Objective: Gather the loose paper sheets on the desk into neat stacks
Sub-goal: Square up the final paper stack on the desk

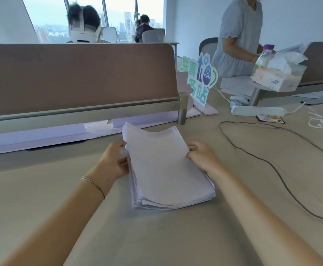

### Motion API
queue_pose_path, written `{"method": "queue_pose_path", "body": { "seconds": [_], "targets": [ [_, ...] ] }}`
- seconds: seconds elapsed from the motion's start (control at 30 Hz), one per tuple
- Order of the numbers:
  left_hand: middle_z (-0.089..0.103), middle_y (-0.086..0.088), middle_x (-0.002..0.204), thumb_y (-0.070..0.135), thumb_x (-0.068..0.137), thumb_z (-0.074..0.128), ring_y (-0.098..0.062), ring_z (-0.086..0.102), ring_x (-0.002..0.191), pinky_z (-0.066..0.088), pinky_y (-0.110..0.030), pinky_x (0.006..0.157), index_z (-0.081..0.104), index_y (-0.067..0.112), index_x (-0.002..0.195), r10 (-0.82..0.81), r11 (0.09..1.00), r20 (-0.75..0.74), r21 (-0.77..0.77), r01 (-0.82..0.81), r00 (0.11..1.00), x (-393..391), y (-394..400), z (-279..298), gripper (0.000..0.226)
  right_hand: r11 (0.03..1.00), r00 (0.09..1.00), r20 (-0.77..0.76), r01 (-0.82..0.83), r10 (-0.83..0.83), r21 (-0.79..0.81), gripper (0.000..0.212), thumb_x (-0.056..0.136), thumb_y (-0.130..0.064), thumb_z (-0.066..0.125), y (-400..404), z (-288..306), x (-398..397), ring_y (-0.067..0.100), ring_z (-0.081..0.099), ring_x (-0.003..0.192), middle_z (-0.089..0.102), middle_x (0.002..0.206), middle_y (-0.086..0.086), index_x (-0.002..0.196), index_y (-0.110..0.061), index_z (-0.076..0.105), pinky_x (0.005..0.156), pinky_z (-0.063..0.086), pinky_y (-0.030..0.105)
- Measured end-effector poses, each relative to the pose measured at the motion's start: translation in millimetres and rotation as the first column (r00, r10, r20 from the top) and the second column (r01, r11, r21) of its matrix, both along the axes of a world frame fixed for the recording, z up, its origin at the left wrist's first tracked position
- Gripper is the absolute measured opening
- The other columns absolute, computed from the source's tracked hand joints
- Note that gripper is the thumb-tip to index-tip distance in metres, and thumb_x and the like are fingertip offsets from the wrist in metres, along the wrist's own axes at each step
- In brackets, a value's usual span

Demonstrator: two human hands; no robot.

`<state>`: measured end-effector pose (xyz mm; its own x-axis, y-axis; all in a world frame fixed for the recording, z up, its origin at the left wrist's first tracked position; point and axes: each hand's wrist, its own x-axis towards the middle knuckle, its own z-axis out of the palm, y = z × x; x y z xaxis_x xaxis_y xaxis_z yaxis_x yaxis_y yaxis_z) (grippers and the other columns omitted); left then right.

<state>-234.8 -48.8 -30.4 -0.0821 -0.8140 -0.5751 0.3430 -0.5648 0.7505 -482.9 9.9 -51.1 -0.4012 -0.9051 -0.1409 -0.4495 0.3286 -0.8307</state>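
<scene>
Paper stack [164, 169]: thin white sheets, edges uneven, on matte beige desk [41, 198]; both hands gripping its sides.

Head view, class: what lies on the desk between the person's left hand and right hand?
The paper stack lies between them: the left hand holds its left edge, the right hand its right edge. The head view shows this.
</scene>
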Motion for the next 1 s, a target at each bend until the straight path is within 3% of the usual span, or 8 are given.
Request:
{"method": "queue_pose_path", "body": {
  "seconds": [0.13,0.27,0.43,0.53,0.6,0.73,0.87,1.0],
  "targets": [
    [0.074,-0.009,0.098,0.055,0.078,0.074,-0.034,0.070,0.089,0.058,-0.041,0.090,0.072,0.007,0.113,-0.152,0.984,0.107,-0.075,0.161,0.983,53,9,-3,0.060,0.995,0.993,-0.071,-0.094,0.093,-0.019,0.051,0.077,-0.018,0.061,0,-8,52,0.019,0.067,0.104,0.072,0.115,-0.009,0.126,-0.032,0.065,0.088,0.053,0.033],
    [0.076,-0.022,0.100,0.003,0.093,0.063,-0.036,0.073,0.078,0.062,-0.043,0.068,0.069,-0.001,0.110,0.049,0.932,0.412,-0.346,0.106,0.910,78,30,3,0.019,0.990,0.989,-0.041,-0.143,0.143,-0.006,0.064,0.072,-0.025,0.068,0,-11,82,0.025,0.069,0.107,0.074,0.115,0.001,0.136,-0.028,0.060,0.092,0.053,0.034],
    [0.079,-0.009,0.106,-0.005,0.095,0.056,-0.035,0.075,0.098,0.062,-0.049,0.086,0.071,0.011,0.113,0.120,0.704,0.324,-0.694,0.150,0.938,104,52,40,0.028,0.938,0.892,0.421,-0.010,0.165,-0.347,0.024,0.091,-0.032,0.070,5,18,111,0.018,0.078,0.093,0.081,0.101,-0.003,0.110,-0.018,0.073,0.091,0.061,0.043],
    [0.076,0.001,0.108,-0.001,0.097,0.049,-0.022,0.071,0.102,0.060,-0.033,0.085,0.065,0.019,0.120,0.200,0.531,0.135,-0.847,0.009,0.971,112,64,68,0.035,0.773,0.901,0.377,0.081,0.212,-0.629,0.012,0.102,-0.017,0.059,16,55,136,0.001,0.068,0.085,0.075,0.089,-0.018,0.099,-0.022,0.070,0.079,0.054,0.020],
    [0.070,-0.007,0.115,0.005,0.091,0.045,-0.028,0.066,0.107,0.055,-0.040,0.088,0.061,0.020,0.123,0.233,0.455,0.071,-0.889,-0.044,0.970,121,66,75,0.038,0.714,0.905,0.341,0.064,0.253,-0.698,0.012,0.103,-0.015,0.059,22,69,148,-0.006,0.066,0.088,0.072,0.087,-0.026,0.100,-0.024,0.066,0.083,0.048,0.016],
    [0.066,-0.001,0.102,0.009,0.085,0.042,-0.018,0.062,0.090,0.052,-0.031,0.075,0.063,0.023,0.113,0.290,0.435,0.078,-0.898,-0.059,0.954,133,73,75,0.037,0.657,0.873,0.280,-0.060,0.399,-0.751,0.024,0.099,-0.015,0.064,31,76,160,0.014,0.072,0.110,0.077,0.115,-0.007,0.120,-0.026,0.068,0.091,0.058,0.031],
    [0.058,-0.005,0.100,0.007,0.086,0.044,-0.021,0.054,0.089,0.047,-0.036,0.075,0.059,0.016,0.106,0.264,0.426,0.017,-0.899,-0.100,0.964,130,72,80,0.026,0.645,0.847,0.361,0.029,0.391,-0.764,0.017,0.098,-0.021,0.064,33,79,170,0.014,0.074,0.104,0.078,0.108,-0.010,0.108,-0.032,0.072,0.083,0.059,0.030],
    [0.057,-0.006,0.099,0.004,0.084,0.044,-0.022,0.053,0.088,0.047,-0.036,0.074,0.057,0.016,0.107,0.280,0.446,0.000,-0.885,-0.130,0.960,131,68,68,0.029,0.672,0.836,0.375,0.011,0.400,-0.741,0.028,0.100,-0.009,0.062,31,69,170,0.018,0.072,0.110,0.076,0.117,-0.003,0.124,-0.024,0.066,0.088,0.059,0.030]
  ]
}}
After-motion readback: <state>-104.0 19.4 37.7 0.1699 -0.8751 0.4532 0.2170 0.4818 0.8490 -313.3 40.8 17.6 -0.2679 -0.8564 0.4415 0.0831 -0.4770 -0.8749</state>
